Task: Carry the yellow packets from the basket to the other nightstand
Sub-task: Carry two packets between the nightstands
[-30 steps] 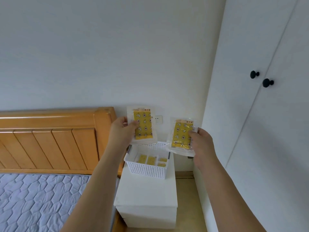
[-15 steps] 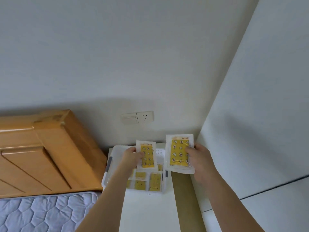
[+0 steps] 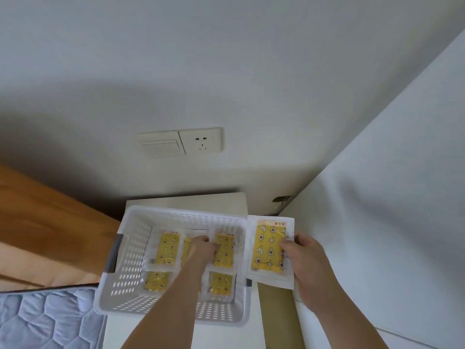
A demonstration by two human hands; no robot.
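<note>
Since a second ago, both hands have dropped from chest height. Left hand point(image 3: 201, 250) reaches into the white basket point(image 3: 125, 280) on the nightstand surface point(image 3: 186, 199), grip closing among yellow packets point(image 3: 168, 250). Right hand point(image 3: 305, 265) pinches one packet point(image 3: 268, 248) beside the basket, keeping it clear.

Non-task fixtures, placed relative to the wall socket

Wall socket point(image 3: 201, 143); light switch point(image 3: 161, 145) touching its left side; wooden headboard point(image 3: 47, 222) below left; quilted blue mattress point(image 3: 47, 319) farther below left; white wardrobe panel point(image 3: 392, 197) at right.
</note>
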